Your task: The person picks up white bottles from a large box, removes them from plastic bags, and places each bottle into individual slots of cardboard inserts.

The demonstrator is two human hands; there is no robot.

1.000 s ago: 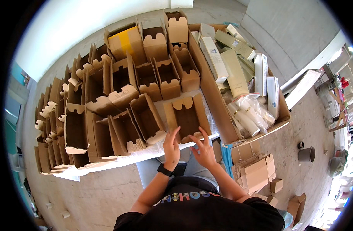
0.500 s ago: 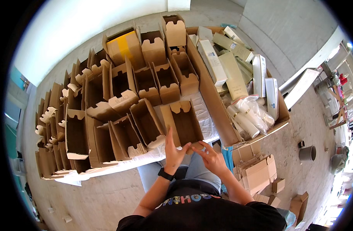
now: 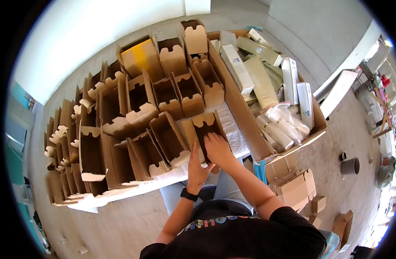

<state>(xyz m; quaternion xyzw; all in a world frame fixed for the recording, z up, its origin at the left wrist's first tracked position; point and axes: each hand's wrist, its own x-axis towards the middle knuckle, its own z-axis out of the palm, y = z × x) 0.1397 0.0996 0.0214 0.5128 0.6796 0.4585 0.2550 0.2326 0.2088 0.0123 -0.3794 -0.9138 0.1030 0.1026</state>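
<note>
An open cardboard box (image 3: 190, 128) with a notched far flap stands at the table's near edge in front of me. My left hand (image 3: 198, 172) steadies it, with fingers stretched along its left wall and the thumb at its near edge. My right hand (image 3: 218, 149) reaches down inside this box. Its fingers bend downward and the tips are hidden, so whether they hold anything does not show. Just to the left stands another open box (image 3: 168, 134), touching or very close to the one I hold.
Rows of open boxes (image 3: 92, 153) cover the table's left and far parts. A large carton (image 3: 239, 101) at right holds pale slim boxes and a clear bag of white bottles (image 3: 279, 131). Flattened cardboard (image 3: 294, 190) and a dark bucket (image 3: 350, 165) are on the floor at right.
My right hand has moved from the box's near edge up and into its inside. The left hand stays at the box's left side. The view has shifted slightly.
</note>
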